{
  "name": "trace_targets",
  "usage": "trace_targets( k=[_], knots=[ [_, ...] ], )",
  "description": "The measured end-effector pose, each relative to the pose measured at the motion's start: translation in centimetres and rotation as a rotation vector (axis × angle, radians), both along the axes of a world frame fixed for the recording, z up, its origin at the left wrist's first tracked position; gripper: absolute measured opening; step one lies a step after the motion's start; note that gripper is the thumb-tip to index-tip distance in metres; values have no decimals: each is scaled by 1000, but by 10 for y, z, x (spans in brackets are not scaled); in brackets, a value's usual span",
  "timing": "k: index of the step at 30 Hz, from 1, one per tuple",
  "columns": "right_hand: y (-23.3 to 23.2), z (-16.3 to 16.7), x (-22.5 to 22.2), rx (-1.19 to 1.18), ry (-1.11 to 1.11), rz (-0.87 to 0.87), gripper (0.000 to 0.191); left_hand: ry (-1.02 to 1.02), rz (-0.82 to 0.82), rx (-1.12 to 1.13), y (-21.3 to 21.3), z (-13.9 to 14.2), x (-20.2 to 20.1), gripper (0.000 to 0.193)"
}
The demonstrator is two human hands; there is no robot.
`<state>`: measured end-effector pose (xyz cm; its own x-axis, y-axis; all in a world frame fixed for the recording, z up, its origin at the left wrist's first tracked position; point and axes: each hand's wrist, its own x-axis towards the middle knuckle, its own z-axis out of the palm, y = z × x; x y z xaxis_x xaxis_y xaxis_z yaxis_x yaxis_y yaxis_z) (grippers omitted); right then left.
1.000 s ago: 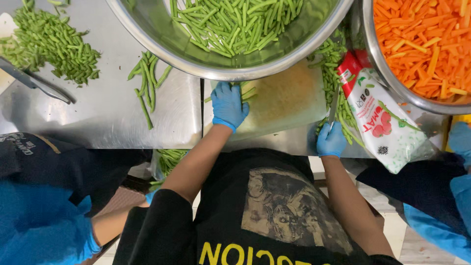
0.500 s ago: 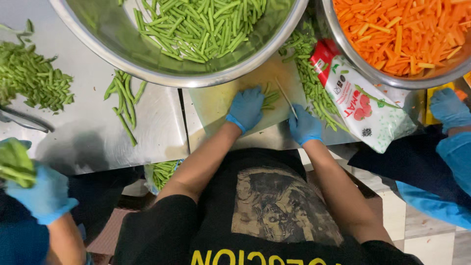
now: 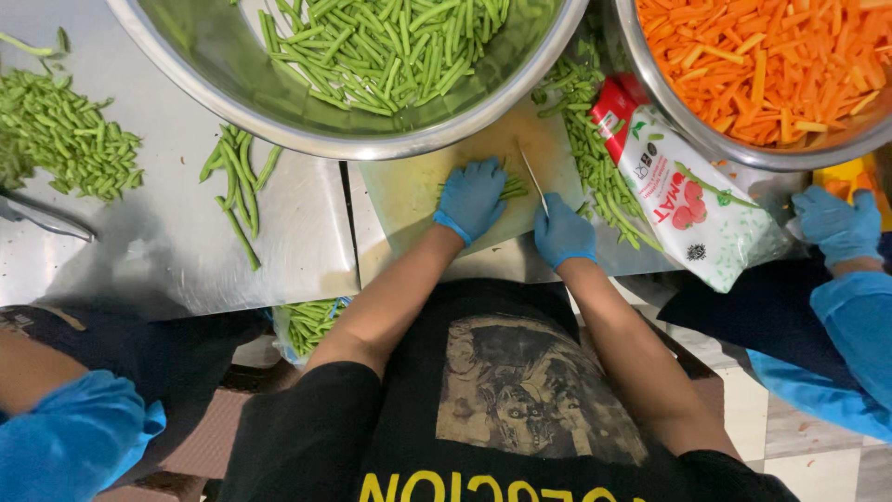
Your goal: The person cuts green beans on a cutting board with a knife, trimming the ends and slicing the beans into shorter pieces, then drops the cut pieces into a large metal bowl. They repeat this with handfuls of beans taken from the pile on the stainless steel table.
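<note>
My left hand, in a blue glove, presses down on a small bunch of green beans on a pale cutting board. My right hand, also blue-gloved, grips a knife whose thin blade stands on the board just right of the beans. A big steel bowl of cut green beans sits right behind the board.
A second steel bowl with carrot sticks stands at the right, a red-and-white plastic pouch below it. Loose beans lie beside the board, more and a chopped pile at left. Another person's gloved hand is at right; a blue sleeve at lower left.
My right hand came from the table's edge onto the board and now holds the knife beside the beans. My left hand settled on the bunch. The left neighbour's hand with beans dropped out of sight.
</note>
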<state>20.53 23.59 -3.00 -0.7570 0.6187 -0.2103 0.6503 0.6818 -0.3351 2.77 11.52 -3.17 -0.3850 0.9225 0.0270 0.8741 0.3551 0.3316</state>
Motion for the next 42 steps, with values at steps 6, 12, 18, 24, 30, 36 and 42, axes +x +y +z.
trace_targets(
  k=[6, 12, 18, 24, 30, 36, 42],
  knots=[
    [6, -3, 1, 0, -28, 34, 31, 2, 2, 100, 5, -17, -1, 54],
    [4, -4, 1, -36, 21, 17, 32, -177, 30, 143, 0, -3, -7, 72],
    [-1, 14, 8, -102, 89, -66, 28, -135, -15, 178, -50, 26, -39, 99],
    [-32, 33, 3, -240, 33, 56, 26, -123, 18, 258, -71, 21, -33, 91],
    [-41, 35, -5, -242, -27, 109, 25, -112, 72, 270, -64, 4, -19, 73],
    [-45, 32, -9, -208, -46, 130, 23, -78, 76, 281, -53, -7, -10, 51],
    [-45, 35, -14, -211, -82, 99, 23, -106, 83, 353, -56, -14, -7, 48]
  ],
)
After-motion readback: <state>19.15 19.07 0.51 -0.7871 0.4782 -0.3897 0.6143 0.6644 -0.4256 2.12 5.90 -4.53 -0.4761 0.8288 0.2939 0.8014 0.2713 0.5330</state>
